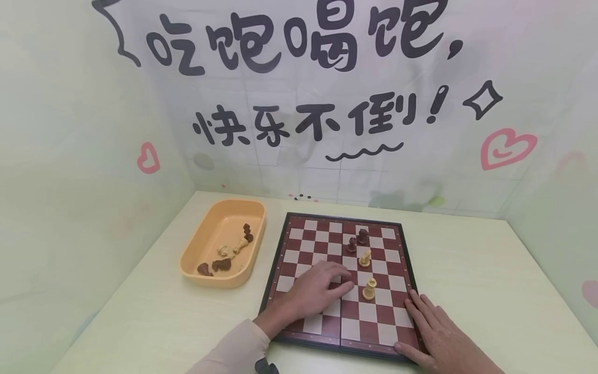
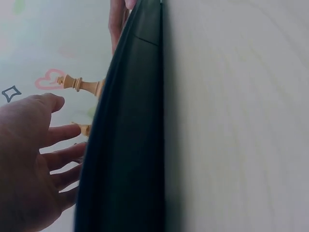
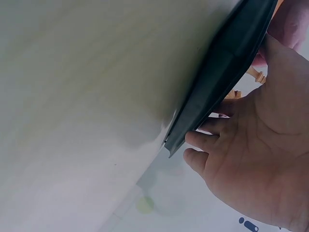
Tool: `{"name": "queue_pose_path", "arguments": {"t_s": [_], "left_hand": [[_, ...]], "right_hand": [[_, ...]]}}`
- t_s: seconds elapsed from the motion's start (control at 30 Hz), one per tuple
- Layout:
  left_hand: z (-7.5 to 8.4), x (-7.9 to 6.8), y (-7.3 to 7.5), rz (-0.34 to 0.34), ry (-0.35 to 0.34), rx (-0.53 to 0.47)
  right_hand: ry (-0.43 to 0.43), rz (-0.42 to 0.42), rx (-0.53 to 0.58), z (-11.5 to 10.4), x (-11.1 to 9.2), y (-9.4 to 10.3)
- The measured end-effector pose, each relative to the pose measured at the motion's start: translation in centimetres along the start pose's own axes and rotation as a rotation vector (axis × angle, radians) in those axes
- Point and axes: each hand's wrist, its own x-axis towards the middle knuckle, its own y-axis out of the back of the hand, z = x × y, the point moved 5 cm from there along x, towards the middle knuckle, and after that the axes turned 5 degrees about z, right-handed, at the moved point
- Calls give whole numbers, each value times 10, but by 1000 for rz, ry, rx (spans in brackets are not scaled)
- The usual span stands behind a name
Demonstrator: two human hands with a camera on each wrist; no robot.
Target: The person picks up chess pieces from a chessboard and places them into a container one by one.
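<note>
A red-and-white chessboard point(image 1: 367, 312) with a dark rim lies unfolded on the table. My left hand point(image 1: 318, 289) hovers over its middle, fingers loosely bent with nothing between them; the thumb points toward a cream chess piece point(image 1: 369, 290) standing upright. That tall turned piece point(image 2: 79, 84) shows beyond the thumb in the left wrist view. Behind it on the board stand a cream knight point(image 1: 365, 258) and two dark chess pieces point(image 1: 352, 244). At the board's near right edge rests my right hand point(image 1: 439, 335), fingers spread along the rim point(image 3: 227, 63).
An orange plastic tray point(image 1: 187, 259) stands left of the board, with several cream and dark chess pieces point(image 1: 222, 265) lying in it. A pale wood-grain table point(image 1: 486, 275) carries everything. Behind rises a white sheet point(image 1: 299, 176) with black lettering and pink hearts.
</note>
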Motion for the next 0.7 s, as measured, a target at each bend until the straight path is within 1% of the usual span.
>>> {"name": "queue_pose_path", "arguments": {"t_s": [0.1, 0.17, 0.53, 0.7], "left_hand": [[3, -1, -3, -7, -12, 35], [6, -1, -4, -9, -22, 54], [17, 2, -16, -9, -49, 91], [20, 3, -19, -13, -62, 117]], "right_hand": [[20, 13, -2, -1, 0, 1], [18, 11, -2, 0, 0, 1], [11, 3, 4, 1, 0, 0], [2, 0, 0, 1, 1, -1]]}}
